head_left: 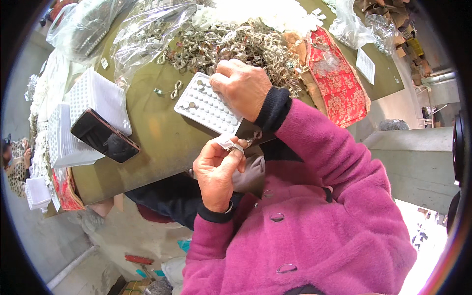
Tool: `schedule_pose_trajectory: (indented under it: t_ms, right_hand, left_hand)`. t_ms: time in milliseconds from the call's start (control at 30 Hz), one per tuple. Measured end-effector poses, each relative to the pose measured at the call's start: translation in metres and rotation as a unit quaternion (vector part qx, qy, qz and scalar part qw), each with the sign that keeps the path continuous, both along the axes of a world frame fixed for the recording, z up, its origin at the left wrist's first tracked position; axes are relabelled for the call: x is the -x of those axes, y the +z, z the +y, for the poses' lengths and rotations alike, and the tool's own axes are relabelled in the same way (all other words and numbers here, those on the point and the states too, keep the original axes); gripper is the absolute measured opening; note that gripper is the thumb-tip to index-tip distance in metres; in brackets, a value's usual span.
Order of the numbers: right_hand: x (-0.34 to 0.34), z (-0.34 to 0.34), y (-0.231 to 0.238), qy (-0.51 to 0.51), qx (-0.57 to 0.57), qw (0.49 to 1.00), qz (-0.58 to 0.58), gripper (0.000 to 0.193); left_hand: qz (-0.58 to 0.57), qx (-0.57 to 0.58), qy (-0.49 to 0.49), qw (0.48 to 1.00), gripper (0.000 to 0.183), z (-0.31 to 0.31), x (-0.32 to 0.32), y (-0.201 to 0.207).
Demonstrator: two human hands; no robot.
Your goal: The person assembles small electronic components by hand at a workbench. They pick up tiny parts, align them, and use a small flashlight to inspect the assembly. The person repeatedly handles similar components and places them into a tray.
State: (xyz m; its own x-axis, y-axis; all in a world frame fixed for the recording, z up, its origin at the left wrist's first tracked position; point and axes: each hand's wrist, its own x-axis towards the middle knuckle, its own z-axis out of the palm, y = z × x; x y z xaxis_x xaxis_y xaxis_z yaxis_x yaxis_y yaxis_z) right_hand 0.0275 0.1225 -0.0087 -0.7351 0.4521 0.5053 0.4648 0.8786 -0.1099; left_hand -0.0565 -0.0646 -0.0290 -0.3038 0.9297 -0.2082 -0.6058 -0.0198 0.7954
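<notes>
Is an olive-green table. Bears a heap of looped cords on the far side, a pile of white pieces beyond, a clear plastic bag left of the heap, and a red floral cloth right of it. Carries a white bumpy tray nearer the front, a loose loop just beside, and stacked white trays at left.

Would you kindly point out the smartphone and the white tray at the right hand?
Smartphone [105,135]: head view, middle of its dark screen.
White tray [200,118]: head view, its lower-left rim.
</notes>
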Motion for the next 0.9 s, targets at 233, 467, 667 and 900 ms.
schedule_pose_trajectory:
  t_ms: [233,467,667,900]
  right_hand:
    - [-0.013,-0.011,0.008,-0.002,0.049,0.998,0.041,0.009]
    - [-0.066,-0.089,0.025,0.021,0.471,0.852,0.228,0.011]
    - [-0.085,-0.125,0.017,-0.024,0.669,0.647,0.365,0.015]
    - [-0.1,-0.126,0.027,-0.054,0.655,0.672,0.342,0.013]
  left_hand:
    - [0.008,0.008,0.01,1.0,0.02,-0.001,-0.001,0.003]
    - [-0.031,0.01,0.029,0.999,0.021,-0.008,-0.006,0.008]
    - [0.058,0.004,0.016,0.998,0.029,-0.012,-0.031,0.012]
    - [0.171,-0.065,0.012,0.983,0.025,-0.011,-0.048,0.006]
